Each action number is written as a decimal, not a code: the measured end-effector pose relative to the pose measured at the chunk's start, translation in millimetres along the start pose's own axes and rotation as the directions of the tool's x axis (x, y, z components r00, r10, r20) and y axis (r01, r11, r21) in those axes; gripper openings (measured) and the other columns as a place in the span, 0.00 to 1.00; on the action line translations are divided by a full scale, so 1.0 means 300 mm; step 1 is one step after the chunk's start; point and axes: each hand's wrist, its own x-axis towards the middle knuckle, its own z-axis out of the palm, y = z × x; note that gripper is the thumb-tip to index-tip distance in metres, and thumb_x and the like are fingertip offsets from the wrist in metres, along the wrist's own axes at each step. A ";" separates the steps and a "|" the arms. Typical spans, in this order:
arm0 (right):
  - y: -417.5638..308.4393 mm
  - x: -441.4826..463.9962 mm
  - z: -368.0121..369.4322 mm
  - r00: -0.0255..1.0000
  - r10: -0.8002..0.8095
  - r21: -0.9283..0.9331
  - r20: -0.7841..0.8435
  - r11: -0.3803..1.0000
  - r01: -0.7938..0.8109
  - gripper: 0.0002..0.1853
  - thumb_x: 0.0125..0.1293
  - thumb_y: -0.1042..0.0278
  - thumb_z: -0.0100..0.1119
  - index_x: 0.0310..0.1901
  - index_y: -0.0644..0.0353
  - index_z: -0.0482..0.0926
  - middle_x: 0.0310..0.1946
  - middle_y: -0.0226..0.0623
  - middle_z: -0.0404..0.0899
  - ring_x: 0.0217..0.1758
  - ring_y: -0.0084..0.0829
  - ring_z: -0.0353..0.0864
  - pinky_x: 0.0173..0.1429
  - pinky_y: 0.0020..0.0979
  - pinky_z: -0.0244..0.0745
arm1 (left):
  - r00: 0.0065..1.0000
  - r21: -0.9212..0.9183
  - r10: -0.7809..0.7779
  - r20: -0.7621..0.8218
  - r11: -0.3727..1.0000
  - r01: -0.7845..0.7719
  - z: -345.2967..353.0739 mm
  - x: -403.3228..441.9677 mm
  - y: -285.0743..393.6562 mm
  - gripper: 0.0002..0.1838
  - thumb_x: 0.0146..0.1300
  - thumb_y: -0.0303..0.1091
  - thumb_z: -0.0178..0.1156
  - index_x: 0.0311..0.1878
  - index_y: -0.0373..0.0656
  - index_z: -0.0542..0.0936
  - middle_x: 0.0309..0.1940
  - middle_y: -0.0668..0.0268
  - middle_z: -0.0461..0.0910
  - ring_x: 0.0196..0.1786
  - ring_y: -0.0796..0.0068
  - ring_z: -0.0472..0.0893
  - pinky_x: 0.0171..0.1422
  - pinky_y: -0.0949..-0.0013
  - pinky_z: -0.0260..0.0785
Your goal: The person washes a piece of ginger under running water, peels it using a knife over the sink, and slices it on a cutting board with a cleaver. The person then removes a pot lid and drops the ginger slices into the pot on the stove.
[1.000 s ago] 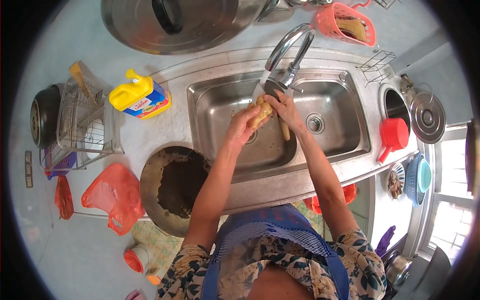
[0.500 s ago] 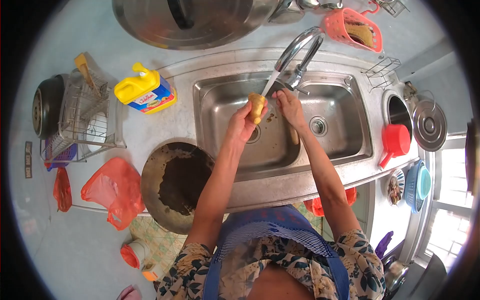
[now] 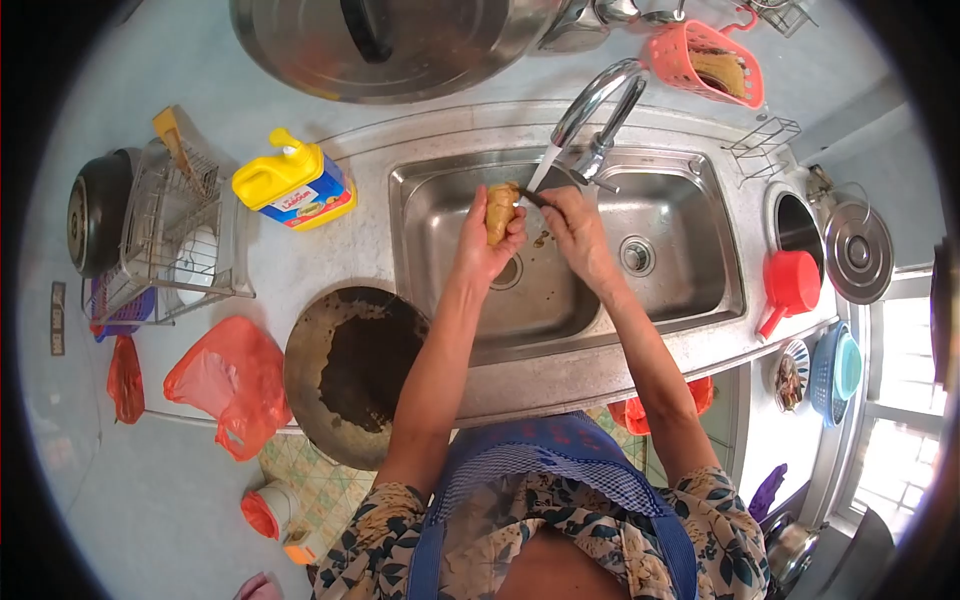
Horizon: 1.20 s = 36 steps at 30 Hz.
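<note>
My left hand (image 3: 482, 248) is wrapped around a knobbly yellow-brown piece of ginger (image 3: 499, 213) over the left sink basin (image 3: 430, 200). My right hand (image 3: 582, 232) grips a dark-bladed knife (image 3: 534, 197), its handle mostly hidden by the fingers. The blade meets the upper right end of the ginger. Water runs from the chrome faucet (image 3: 600, 85) just behind the knife. Small brown scraps (image 3: 541, 240) lie on the basin floor.
A dark-bottomed wok (image 3: 355, 375) sits at the counter's left, beside a red plastic bag (image 3: 232, 375). Behind them stand a yellow detergent jug (image 3: 295, 185) and a wire dish rack (image 3: 170, 220). A red dipper (image 3: 790, 282) lies right of the sink.
The ginger has turned and shifted slightly left, out of the water stream. My right hand has moved toward it, bringing the knife against its end.
</note>
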 end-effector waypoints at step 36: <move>-0.093 -0.001 0.024 0.973 0.226 -0.149 0.040 0.964 -0.218 0.09 0.57 0.78 0.51 0.41 0.63 0.73 0.32 0.48 0.76 0.34 0.50 0.76 0.36 0.41 0.72 | 0.996 0.277 0.090 0.026 0.956 -0.094 -0.028 -0.088 0.018 0.33 0.63 0.65 0.39 0.48 0.41 0.72 0.31 0.63 0.73 0.16 0.88 0.57 0.18 0.83 0.47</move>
